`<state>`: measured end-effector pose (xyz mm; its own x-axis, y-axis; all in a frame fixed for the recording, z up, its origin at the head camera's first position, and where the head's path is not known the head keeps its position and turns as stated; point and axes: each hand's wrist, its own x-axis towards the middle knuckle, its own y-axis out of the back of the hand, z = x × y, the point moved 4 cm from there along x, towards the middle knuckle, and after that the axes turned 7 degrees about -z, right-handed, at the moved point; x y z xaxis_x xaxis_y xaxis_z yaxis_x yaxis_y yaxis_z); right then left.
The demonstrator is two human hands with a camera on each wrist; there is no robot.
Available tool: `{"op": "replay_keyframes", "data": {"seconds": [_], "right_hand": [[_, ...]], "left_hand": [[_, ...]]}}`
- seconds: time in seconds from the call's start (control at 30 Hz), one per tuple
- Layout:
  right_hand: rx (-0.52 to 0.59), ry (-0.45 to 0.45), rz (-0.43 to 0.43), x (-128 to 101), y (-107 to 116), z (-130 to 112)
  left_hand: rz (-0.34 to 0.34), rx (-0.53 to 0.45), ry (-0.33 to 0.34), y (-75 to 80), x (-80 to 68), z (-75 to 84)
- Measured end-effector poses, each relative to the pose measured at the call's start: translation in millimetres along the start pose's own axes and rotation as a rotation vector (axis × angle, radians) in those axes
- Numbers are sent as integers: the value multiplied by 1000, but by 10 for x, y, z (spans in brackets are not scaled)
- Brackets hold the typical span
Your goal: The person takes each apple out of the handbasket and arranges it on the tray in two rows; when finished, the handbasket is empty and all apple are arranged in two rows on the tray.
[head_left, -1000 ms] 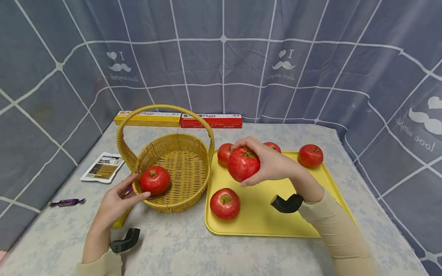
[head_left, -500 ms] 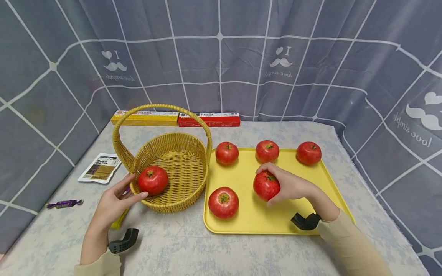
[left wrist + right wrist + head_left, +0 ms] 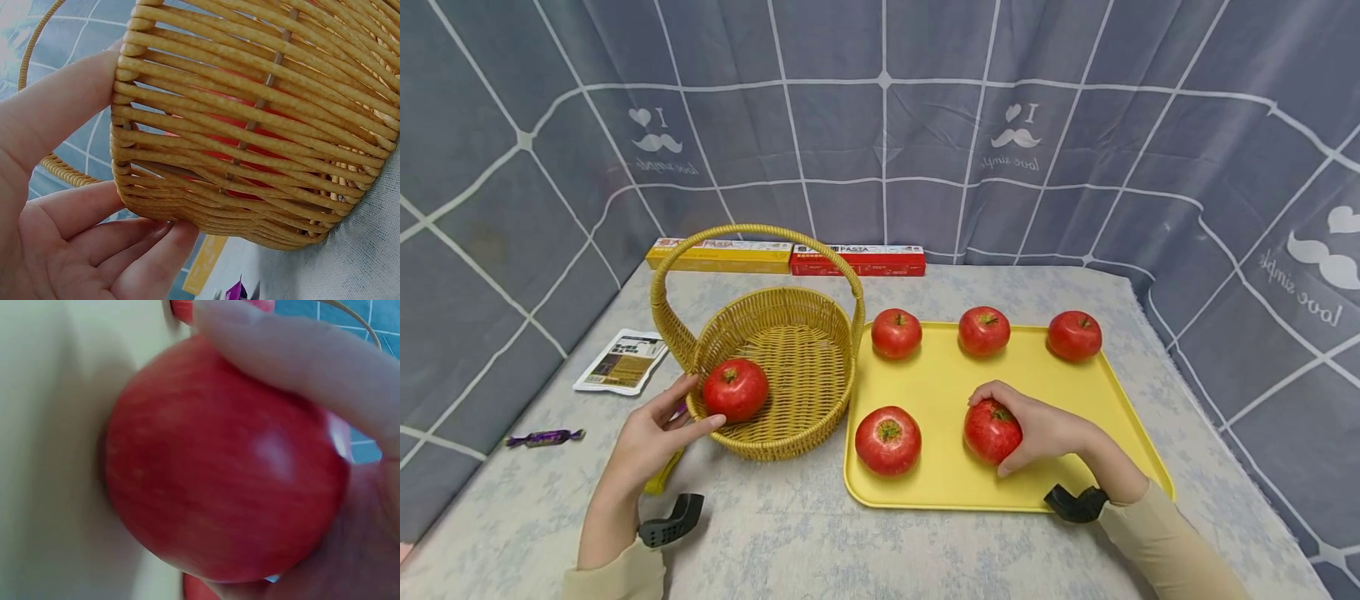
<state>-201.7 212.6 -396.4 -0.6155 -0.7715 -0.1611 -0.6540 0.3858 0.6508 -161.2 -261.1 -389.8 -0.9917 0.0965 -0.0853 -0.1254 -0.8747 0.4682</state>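
My right hand (image 3: 1037, 429) holds a red apple (image 3: 988, 432) low at the middle of the yellow tray (image 3: 955, 496). In the right wrist view the thumb curves over the side of this apple (image 3: 225, 462), whose underside is at or very near the tray; touching or not, I cannot tell. My left hand (image 3: 643, 437) grips the rim of the wicker basket (image 3: 820, 358) at its near left side. One red apple (image 3: 736, 390) sits inside the basket, against the left wall. The left wrist view shows the fingers on the woven wall (image 3: 250, 125), with red behind its gaps.
Along the tray's back edge lie three apples (image 3: 896, 333), and another apple (image 3: 888, 442) is at its front left corner. Yellow and red pasta boxes (image 3: 859, 262) stand behind the basket. A flat pouch (image 3: 622, 362) and a purple wrapped candy (image 3: 546, 437) lie to the left.
My right hand has carried its apple from above the tray's left part rightward and down to the tray's middle. The left hand has stayed at the basket rim.
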Motion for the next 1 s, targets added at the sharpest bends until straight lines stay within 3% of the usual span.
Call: {"op": "replay_keyframes", "data": {"seconds": [0.27, 0.37, 0.47, 0.57, 0.7, 0.87, 1.0], "right_hand": [[-22, -21, -122, 30, 108, -143], [-59, 0, -129, 100, 294, -379], [-118, 45, -79, 197, 516, -727], [-164, 144, -30, 329, 684, -1120], [-109, 363, -12, 557, 787, -1599], [46, 565, -15, 876, 783, -1986], [205, 715, -83, 1161, 703, -2099]], "left_hand": [[5, -3, -16, 20, -12, 15], [6, -6, -14, 31, -15, 9], [6, -8, -15, 37, -19, 3], [6, -7, -17, 39, -23, -2], [11, 5, -15, 40, -26, 2], [4, -6, 0, 19, -26, 15], [-2, -14, 4, 1, -14, 23]]}}
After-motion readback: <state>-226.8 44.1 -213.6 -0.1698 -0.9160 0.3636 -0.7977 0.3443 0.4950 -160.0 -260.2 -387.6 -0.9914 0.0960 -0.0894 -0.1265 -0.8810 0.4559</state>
